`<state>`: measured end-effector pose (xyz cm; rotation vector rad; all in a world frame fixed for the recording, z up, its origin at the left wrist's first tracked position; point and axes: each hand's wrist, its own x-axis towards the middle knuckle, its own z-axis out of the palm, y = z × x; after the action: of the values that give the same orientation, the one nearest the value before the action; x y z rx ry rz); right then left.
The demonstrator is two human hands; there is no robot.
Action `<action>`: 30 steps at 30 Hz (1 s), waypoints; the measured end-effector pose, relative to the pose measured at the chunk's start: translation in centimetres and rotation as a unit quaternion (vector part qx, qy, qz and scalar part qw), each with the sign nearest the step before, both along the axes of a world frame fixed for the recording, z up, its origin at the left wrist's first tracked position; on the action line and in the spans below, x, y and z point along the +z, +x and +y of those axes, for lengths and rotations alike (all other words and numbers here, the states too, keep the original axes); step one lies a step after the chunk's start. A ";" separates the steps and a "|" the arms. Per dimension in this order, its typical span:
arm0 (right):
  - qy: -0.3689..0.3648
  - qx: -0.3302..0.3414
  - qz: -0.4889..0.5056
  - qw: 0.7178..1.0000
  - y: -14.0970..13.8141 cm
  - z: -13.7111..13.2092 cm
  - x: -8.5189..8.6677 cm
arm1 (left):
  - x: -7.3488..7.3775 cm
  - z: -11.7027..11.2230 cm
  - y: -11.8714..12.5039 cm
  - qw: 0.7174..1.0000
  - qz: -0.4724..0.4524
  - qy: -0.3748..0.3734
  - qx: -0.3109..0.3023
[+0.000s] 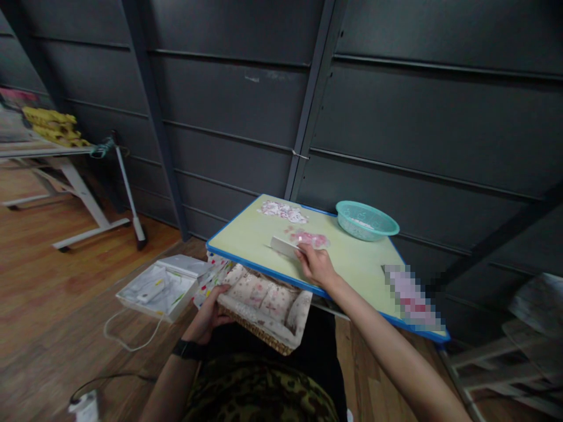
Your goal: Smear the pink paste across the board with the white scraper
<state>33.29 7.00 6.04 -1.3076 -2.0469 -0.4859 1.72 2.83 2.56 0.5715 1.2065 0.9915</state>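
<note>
- Left hand [212, 316]: fingers clamped on the lined basket [259, 315], at the table [235, 237] edge.
- Right hand [317, 265]: fingers clamped on a white strip [284, 247], beside pink pieces [313, 239].

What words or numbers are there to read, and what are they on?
No readable writing anywhere.
Pale mark on the dark grey panelled wall: too blurred.
Pixelated pinkish flat item on the yellow, blue-edged table: unreadable.
White elongated object in the open white rectangular box: too small to tell.
</note>
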 end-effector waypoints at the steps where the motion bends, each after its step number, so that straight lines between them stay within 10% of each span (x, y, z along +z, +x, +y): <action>1: 0.001 0.002 0.004 1.000 0.0 -0.1 0.0 | 0.0 0.0 0.0 1.000 -0.001 0.001 -0.002; 23: 0.022 0.147 -0.036 0.988 -3.1 -4.1 1.2 | -0.2 -0.1 0.2 1.000 -0.013 0.014 0.001; 30: -0.026 0.008 0.194 0.981 -2.8 -2.6 2.3 | -0.2 -0.1 0.2 1.000 -0.014 -0.003 0.003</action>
<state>30.52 4.37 8.30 -1.2982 -1.7527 -0.1522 1.87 2.69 2.38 0.5483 1.1865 0.9976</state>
